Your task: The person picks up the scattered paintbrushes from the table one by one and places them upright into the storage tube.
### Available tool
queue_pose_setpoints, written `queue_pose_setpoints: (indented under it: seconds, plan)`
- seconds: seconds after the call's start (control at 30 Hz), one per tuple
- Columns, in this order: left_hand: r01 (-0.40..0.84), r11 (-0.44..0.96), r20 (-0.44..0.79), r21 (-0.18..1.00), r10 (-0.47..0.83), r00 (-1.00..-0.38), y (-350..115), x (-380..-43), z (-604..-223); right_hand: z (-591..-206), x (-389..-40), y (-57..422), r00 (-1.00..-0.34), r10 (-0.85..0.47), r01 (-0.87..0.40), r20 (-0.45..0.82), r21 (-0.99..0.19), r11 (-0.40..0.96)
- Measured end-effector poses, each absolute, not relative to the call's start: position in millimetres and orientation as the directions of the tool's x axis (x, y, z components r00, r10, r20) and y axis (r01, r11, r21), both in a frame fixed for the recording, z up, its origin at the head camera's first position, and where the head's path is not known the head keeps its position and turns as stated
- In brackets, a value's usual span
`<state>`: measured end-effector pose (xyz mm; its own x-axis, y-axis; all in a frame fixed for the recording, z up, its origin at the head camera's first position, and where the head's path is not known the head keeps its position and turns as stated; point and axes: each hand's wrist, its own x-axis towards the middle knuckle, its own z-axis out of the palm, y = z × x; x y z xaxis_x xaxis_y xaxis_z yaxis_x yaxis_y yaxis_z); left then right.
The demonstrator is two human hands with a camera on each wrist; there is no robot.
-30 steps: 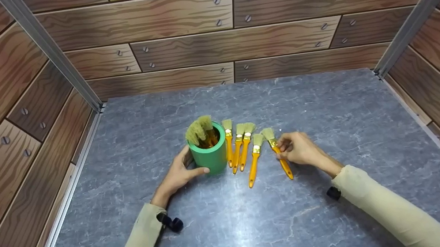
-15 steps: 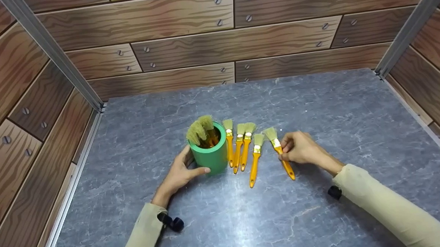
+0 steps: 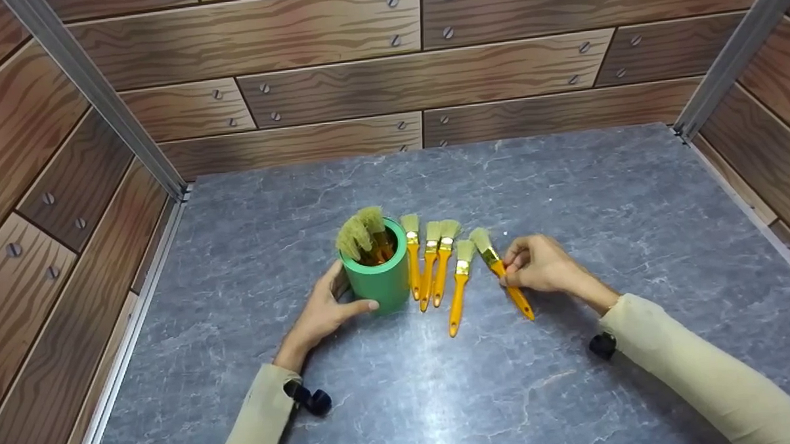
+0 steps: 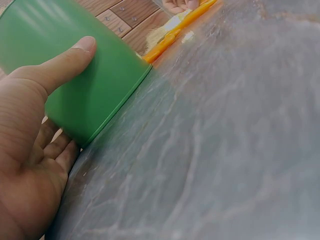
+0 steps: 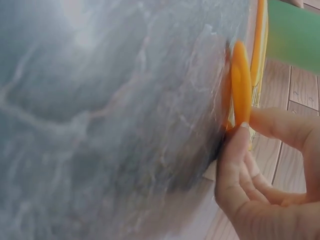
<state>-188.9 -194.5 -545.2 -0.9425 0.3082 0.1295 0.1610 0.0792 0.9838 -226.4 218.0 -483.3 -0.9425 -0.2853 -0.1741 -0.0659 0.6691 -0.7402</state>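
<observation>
My left hand (image 3: pixel 320 310) grips a green cylindrical container (image 3: pixel 376 290), thumb across its near side and fingers around its left and far side. Several paintbrushes (image 3: pixel 354 236) stand in the container, bristles up and sticking out over the rim. With thumb and fingertips, my right hand (image 3: pixel 542 264) pinches the orange handle of a paintbrush (image 3: pixel 520 303), whose pale bristles point away to the upper left. The right wrist view shows this handle (image 5: pixel 241 82) turned edge-on, close over the tabletop. Between the container and this brush lie several more paintbrushes (image 3: pixel 458 305), handles toward me.
The grey marbled tabletop (image 3: pixel 250 214) bears everything. Wood-patterned panels (image 3: pixel 337 79) rise at the back and both sides, with metal posts (image 3: pixel 111 104) at the corners. A black strap device (image 3: pixel 309 397) sits on the left sleeve, another (image 3: pixel 602 346) on the right.
The paintbrush in my right hand has turned a little about its handle, and its handle end has shifted slightly right. My left hand and the container stay in place.
</observation>
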Motion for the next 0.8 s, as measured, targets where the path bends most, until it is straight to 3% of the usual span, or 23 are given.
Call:
queue_pose_setpoints:
  seconds: [0.23,0.8]
  plan:
    - [0.170,0.065,0.142,0.983,0.310,-0.940,-193.9,-189.6,-545.3,-466.4,-228.6,220.4,-0.945,-0.312,-0.102,-0.097,-0.820,0.564]
    - [0.165,0.074,0.134,0.984,0.316,-0.939,-194.2,-187.7,-544.6,-430.0,-224.7,204.8,-0.924,-0.379,-0.114,-0.045,-0.915,0.386]
